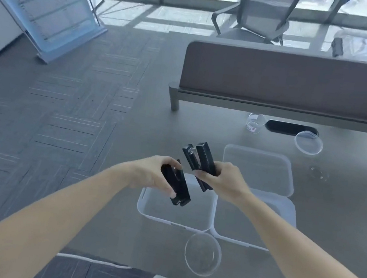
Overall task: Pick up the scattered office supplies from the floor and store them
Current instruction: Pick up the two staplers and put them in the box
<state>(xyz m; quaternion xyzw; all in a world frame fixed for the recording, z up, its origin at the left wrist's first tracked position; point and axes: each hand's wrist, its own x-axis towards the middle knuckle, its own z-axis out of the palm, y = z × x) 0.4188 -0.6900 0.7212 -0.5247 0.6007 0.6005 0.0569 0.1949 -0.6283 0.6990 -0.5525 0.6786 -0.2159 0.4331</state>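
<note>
Oppositely: left-hand stapler [181, 194] juts down, right-hand stapler [201, 158] up.

your left hand [152, 174] grips a stapler [181, 191], your right hand [222, 179] a second stapler [201, 157], both above the clear bin [163, 209].

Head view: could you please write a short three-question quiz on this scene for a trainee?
1. True or false: the left hand and the right hand are each gripping something.
2. The left stapler and the right stapler are: A black; B red; C white.
3. Which round thing sits on the desk nearest the person?

Key: 1 true; 2 A; 3 the glass bowl.
</note>
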